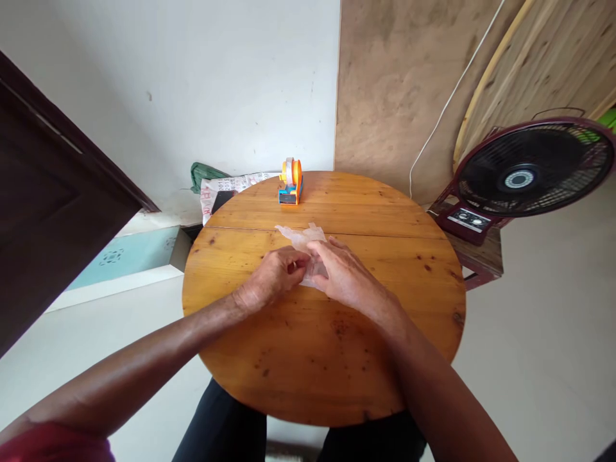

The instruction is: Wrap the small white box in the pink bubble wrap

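A thin, translucent whitish plastic bag point(294, 237), crumpled, lies near the middle of the round wooden table point(317, 359). My left hand point(280, 273) is closed at the bag's left side, thumb and fingers pinching its edge. From the right, my right hand point(344, 273) reaches over the bag with fingers slightly bent and thumb apart, touching the film. Part of the bag is hidden under the right fingers. Beyond the hands, at the table's far edge, stands an orange and blue tape dispenser point(290, 183) with a roll of tape on it.
A dark red electric fan point(520, 179) stands on a low wooden stool point(481, 256) to the right. Behind the table are a white wall and a wooden panel with a white cord point(450, 99). A printed sack point(209, 196) and a light blue box point(125, 256) sit at left.
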`<state>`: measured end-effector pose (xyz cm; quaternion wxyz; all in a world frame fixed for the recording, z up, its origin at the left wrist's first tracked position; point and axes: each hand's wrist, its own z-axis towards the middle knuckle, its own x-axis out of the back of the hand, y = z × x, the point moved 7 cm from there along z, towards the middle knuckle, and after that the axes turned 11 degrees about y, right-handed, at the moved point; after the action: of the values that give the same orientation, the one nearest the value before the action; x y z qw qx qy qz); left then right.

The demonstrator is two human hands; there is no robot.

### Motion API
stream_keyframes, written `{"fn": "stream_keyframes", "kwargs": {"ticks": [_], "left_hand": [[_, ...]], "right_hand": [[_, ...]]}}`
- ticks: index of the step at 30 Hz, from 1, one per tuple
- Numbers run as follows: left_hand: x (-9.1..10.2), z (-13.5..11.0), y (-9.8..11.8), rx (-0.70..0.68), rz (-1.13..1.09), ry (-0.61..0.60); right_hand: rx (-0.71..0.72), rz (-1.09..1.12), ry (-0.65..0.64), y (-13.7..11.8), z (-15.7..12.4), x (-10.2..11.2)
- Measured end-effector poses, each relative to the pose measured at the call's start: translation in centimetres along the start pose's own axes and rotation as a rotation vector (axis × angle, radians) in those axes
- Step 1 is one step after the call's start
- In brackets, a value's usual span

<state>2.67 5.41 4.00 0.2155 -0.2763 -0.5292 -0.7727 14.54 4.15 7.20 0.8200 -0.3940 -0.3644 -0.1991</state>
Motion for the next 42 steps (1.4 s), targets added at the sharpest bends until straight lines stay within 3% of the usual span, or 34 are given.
{"fn": "stream_keyframes", "kwargs": {"ticks": [5, 9, 15, 21, 26, 32, 35, 42], "left_hand": [[-0.1, -0.9, 1.8, -0.357, 0.269, 0.078], [-0.5, -1.8, 2.2, -0.483, 0.274, 0.144], [-1.2, -2.2, 1.3, -0.481, 0.174, 0.175], [-1.0, -2.1, 1.2, -0.487, 0.197, 0.175], [-1.3, -2.0, 1.1, -0.488, 0.188, 0.145], [-1.4, -2.1, 1.1, -0.503, 0.241, 0.171], [-1.4, -2.2, 1.1, -0.506, 0.254, 0.168], [-1.6, -2.2, 1.1, -0.517, 0.2, 0.169]], "right_hand": [[-0.031, 0.0, 0.006, 0.2, 0.0, 0.2], [-0.084, -0.034, 0.037, 0.8, 0.5, 0.0], [-0.224, -0.112, 0.064, 3.2, 0.8, -0.7], [-0.228, -0.431, -0.118, 3.2, 1.8, -0.6], [-0.303, -0.409, -0.199, 2.7, 5.3, -0.7], [-0.274, -0.573, -0.288, 2.2, 10.8, -4.7], [-0.339, -0.591, -0.279, 3.5, 12.2, -5.6], [-0.506, -0.457, -0.17, 9.3, 11.9, -3.6]]}}
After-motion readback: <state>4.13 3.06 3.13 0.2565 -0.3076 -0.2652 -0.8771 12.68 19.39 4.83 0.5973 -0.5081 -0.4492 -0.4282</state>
